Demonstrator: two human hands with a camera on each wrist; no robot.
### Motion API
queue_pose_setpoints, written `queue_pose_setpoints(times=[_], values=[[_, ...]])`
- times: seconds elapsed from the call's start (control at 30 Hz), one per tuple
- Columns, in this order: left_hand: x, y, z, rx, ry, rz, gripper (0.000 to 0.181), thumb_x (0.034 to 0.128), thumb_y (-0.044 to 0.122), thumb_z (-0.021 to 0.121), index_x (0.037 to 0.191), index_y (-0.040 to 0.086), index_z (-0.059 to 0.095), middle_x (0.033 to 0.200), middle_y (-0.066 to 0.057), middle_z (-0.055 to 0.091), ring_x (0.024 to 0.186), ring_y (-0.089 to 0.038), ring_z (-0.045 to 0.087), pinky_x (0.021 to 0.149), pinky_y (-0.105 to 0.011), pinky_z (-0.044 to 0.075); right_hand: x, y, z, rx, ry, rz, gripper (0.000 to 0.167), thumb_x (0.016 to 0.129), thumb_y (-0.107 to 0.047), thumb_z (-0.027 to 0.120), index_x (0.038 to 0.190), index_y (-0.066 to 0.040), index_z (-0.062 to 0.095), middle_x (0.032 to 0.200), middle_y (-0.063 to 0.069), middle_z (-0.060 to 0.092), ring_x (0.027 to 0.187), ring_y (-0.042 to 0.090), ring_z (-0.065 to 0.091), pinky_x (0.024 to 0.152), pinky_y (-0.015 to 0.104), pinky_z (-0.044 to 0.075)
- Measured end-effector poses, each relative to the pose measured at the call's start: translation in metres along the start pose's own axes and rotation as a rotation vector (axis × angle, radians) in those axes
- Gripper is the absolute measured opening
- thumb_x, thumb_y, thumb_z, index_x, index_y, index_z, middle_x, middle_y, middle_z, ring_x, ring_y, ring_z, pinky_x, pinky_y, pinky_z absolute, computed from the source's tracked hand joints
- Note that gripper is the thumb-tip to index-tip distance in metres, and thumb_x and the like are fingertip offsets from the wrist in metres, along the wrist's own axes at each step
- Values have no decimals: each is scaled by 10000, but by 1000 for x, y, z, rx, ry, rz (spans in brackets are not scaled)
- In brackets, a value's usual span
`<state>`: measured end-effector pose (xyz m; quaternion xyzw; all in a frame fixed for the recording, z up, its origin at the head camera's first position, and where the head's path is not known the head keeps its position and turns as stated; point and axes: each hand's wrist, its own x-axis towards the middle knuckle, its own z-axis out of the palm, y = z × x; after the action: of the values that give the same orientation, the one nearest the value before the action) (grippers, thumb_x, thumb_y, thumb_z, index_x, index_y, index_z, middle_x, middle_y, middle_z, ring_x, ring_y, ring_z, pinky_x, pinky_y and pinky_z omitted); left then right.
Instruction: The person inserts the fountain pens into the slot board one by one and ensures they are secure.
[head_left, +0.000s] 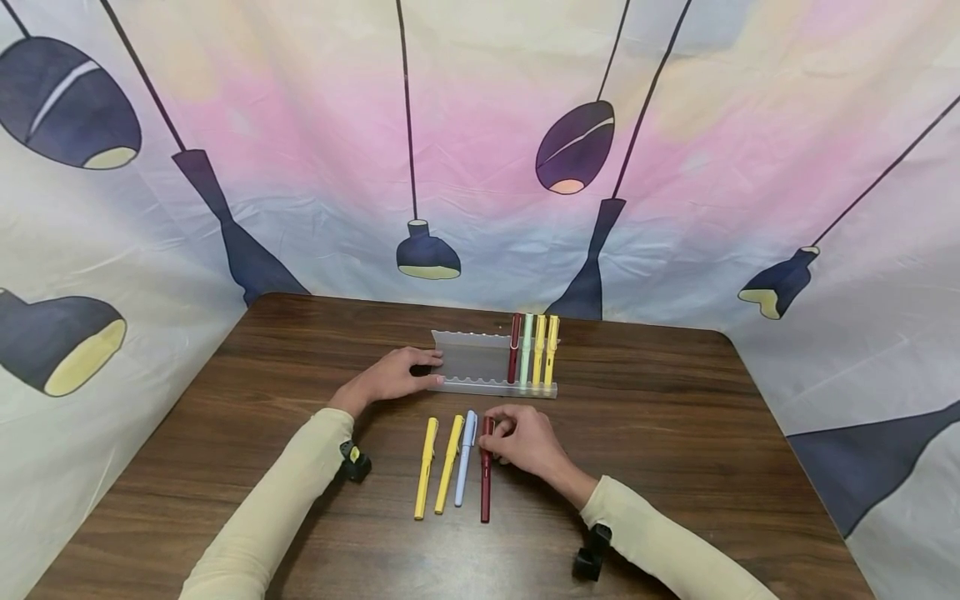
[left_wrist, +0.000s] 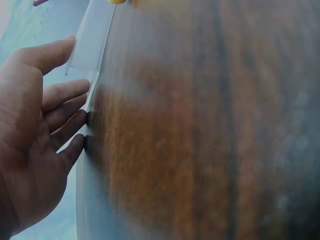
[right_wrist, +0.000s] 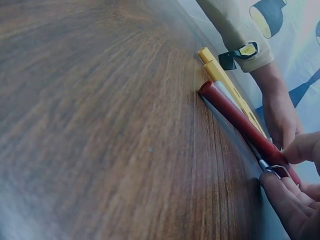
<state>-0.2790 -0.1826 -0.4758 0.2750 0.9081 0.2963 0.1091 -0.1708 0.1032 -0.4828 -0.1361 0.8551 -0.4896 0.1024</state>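
Note:
My right hand (head_left: 525,440) pinches a dark red pen (head_left: 486,483) near its clip end, thumb on one side and fingers on the other; the right wrist view shows the red pen (right_wrist: 235,112) close to the table. Left of it lie a light blue pen (head_left: 465,462) and two yellow pens (head_left: 448,467). My left hand (head_left: 393,375) touches the left end of a clear notched rack (head_left: 468,360), fingers fairly straight; in the left wrist view the hand (left_wrist: 42,120) rests by the rack's end (left_wrist: 90,45). Four pens stand at the rack's right side: red (head_left: 514,350), pale green (head_left: 527,352) and two yellow.
The dark wooden table (head_left: 675,417) reaches back to a hanging cloth (head_left: 322,150) printed with lamps. Both forearms come in from the front, with a black wrist camera on each (head_left: 592,552).

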Motion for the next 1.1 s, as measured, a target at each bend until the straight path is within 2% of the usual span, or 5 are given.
queue_pose_setpoints(times=[0.23, 0.6, 0.8, 0.97, 1.1], values=[[1, 0, 0, 8, -2, -1, 561, 1009, 446, 633, 1421, 66, 615, 1552, -105, 493, 1465, -345, 405, 1171, -545, 354, 0, -3, -2, 102, -12, 9, 391, 860, -114, 821, 1215, -4, 702, 741, -5, 726, 584, 161, 709, 559, 333, 606], [-1, 3, -1, 35, -5, 5, 547, 1015, 417, 630, 1414, 43, 615, 1544, -135, 496, 1453, -365, 417, 1163, -554, 361, 2, -19, -19, 169, 46, -18, 440, 856, -52, 797, 1268, 34, 668, 765, 55, 710, 613, 209, 711, 594, 425, 623], [-1, 2, -1, 36, -4, 13, 546, 1014, 413, 634, 1408, 35, 618, 1537, -146, 502, 1448, -371, 424, 1158, -555, 368, 5, -25, -29, 183, 98, -7, 483, 857, -63, 797, 1312, 4, 651, 787, 58, 710, 625, 239, 720, 617, 449, 625], [-1, 2, -1, 28, -4, 12, 537, 1011, 403, 644, 1406, 40, 622, 1536, -142, 504, 1448, -364, 427, 1161, -550, 367, 8, -31, -36, 169, 157, -6, 414, 857, -92, 803, 1255, -44, 699, 809, 55, 692, 615, 241, 727, 632, 459, 625], [-1, 2, -1, 32, -2, 21, 535, 1016, 401, 636, 1405, 34, 621, 1535, -150, 503, 1445, -374, 427, 1157, -559, 367, 11, -37, -42, 172, 197, -19, 380, 854, -91, 806, 1226, -83, 726, 904, 72, 700, 647, 277, 744, 644, 478, 622]])
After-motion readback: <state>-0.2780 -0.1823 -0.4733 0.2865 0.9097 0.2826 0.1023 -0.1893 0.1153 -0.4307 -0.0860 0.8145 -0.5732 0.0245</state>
